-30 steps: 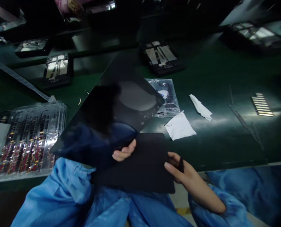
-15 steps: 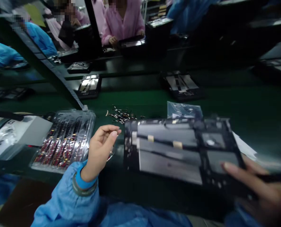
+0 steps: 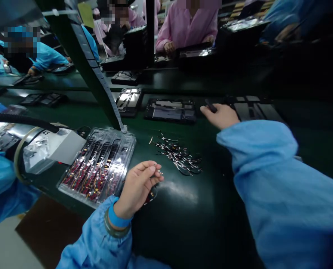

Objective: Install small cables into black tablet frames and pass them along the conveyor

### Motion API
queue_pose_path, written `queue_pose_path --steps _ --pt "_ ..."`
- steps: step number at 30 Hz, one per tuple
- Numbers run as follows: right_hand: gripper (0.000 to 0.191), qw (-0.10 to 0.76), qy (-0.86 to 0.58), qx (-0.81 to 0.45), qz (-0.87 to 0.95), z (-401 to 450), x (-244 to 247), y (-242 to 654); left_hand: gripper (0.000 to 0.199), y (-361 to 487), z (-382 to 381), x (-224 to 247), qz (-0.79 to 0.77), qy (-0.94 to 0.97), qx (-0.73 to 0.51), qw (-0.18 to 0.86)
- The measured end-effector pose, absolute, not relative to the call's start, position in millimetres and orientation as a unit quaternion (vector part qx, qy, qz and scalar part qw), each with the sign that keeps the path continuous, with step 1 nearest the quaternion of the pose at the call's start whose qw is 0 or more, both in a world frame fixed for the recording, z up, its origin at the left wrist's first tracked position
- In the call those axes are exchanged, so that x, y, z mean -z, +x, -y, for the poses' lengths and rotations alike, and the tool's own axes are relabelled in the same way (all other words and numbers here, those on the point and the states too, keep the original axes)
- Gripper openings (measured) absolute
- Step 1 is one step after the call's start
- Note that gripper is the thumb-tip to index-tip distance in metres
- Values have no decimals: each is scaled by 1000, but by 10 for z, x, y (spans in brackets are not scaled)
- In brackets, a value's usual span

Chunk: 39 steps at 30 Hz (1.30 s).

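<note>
My left hand is closed in a pinch above the bench, with a tiny bright bit at its fingertips that I cannot make out. Below its fingers a small piece with a thin wire shows partly. My right hand reaches far out, its fingers closed around a short black stick-like tool. Just left of that hand lies an opened tablet housing, inner side up. Another opened tablet housing is partly covered by my right hand and sleeve. Between my hands is a loose heap of short thin cables.
A clear plastic tray with rows of red and black parts stands left, beside a white box. A green post rises behind it. More housings lie farther back, where people in pink and blue work.
The tablet housing has left my right hand and lies on the green surface at the back. My right hand has reached forward. My left hand keeps its pinch; the view has shifted.
</note>
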State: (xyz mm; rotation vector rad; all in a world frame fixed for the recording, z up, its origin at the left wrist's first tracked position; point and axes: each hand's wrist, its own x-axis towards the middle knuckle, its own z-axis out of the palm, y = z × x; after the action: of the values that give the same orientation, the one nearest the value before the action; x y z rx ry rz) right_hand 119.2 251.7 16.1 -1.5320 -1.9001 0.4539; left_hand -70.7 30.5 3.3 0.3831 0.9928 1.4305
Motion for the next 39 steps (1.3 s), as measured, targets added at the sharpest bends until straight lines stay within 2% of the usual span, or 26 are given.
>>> queue_pose_path --steps 2,5,7,13,17,19,26,34,39 --pt "23 318 -562 -173 744 -2187 -216 1177 23 -681 -303 19 -454 183 -621 612" --pt "9 338 -329 -217 855 -1497 -257 1102 21 -604 -276 94 -495 242 -620 559" --pt "8 368 -259 -220 866 -1082 -234 1033 18 -547 -245 125 -520 309 -617 503" --pt "10 435 -323 -157 826 -571 -62 879 11 -427 -137 133 -561 495 -591 304" --pt "13 452 -361 -140 804 -482 -13 816 14 -383 -101 169 -566 538 -578 235" --pt "13 458 -379 -132 793 -457 3 805 13 -376 -101 194 -565 534 -579 247" --pt "13 477 -395 -136 773 -466 31 891 11 -367 -125 204 -543 418 -605 406" --pt "12 465 -336 -106 812 -449 89 880 24 -339 -125 195 -524 363 -633 439" --pt "15 480 -324 -153 801 -451 87 877 24 -357 -139 256 -513 342 -629 473"
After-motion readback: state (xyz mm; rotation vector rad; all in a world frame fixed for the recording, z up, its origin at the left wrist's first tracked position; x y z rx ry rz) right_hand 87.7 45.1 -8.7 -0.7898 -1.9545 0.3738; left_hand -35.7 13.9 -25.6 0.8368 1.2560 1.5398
